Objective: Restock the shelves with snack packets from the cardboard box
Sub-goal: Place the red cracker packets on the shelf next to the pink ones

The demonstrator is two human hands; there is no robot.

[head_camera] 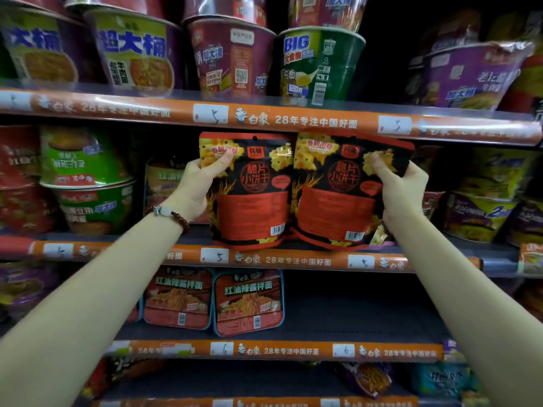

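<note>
Two bare hands reach up to a store shelf, each clamped on its own snack packet: the left hand [202, 183] curls round the upper left edge of the left packet [249, 192], thumb pressed across its front, while the right hand [402, 189] pinches the upper right side of the right packet [340, 189], thumb on the printed crackers. Both red-and-black pouches stand upright and side by side, their inner edges touching, bottoms resting at the front lip of the middle shelf [426, 261] just above its orange price strip [293, 259]. A beaded bracelet [173, 214] circles the left wrist. Green noodle bowls [85, 183] are stacked to the left of the packets on the same shelf, and purple-and-yellow bowls [484, 207] sit to the right. On the shelf above, large noodle tubs [232, 57], among them a green one marked BIG [320, 63], line up behind another orange strip with handwritten price tags [210, 113]. Below the packets, two flat red noodle trays [248, 302] lean side by side on the next shelf down. Blurred packets lie on the lowest shelf visible in the head view; their labels cannot be read. No cardboard box shows here.
</note>
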